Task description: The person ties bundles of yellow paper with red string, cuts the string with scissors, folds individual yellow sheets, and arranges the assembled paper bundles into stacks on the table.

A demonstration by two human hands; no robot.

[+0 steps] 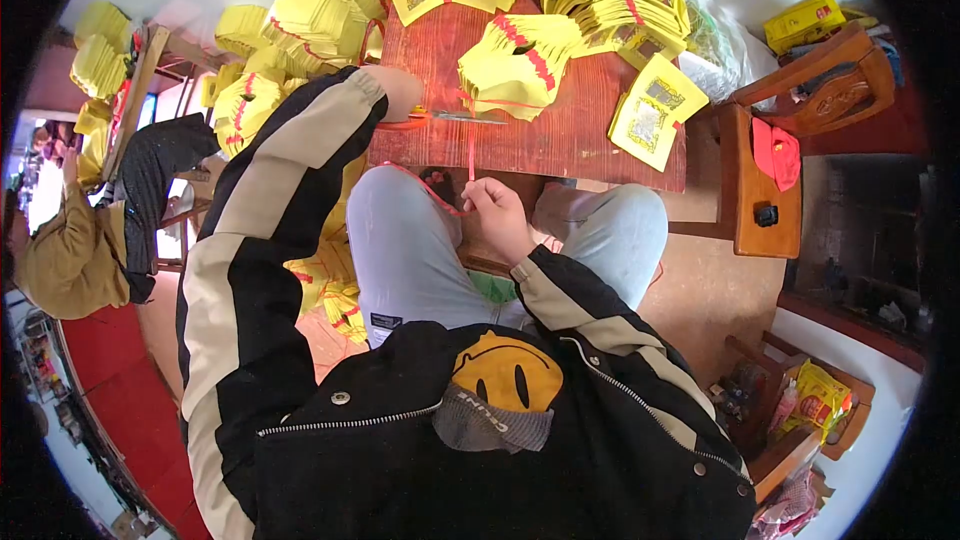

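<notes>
My left hand [402, 95], at the table's left edge, is closed on scissors [470, 118] with an orange handle; their blades point right, across a taut red ribbon [471, 152]. My right hand [497, 215] pinches that ribbon between thumb and fingers, above the gap between my knees. The ribbon runs up to a yellow folded-paper stack [520, 65] on the red-brown wooden table [430, 148]. More ribbon loops from my right hand toward the left knee. Whether the blades touch the ribbon is too small to tell.
More yellow stacks [610, 0] cover the table's far side, and others [315, 25] stand at its left. A loose yellow piece [657, 112] lies at the right edge. A wooden chair [765, 180] holds a red cap [775, 153]. Another person [75, 250] sits at far left.
</notes>
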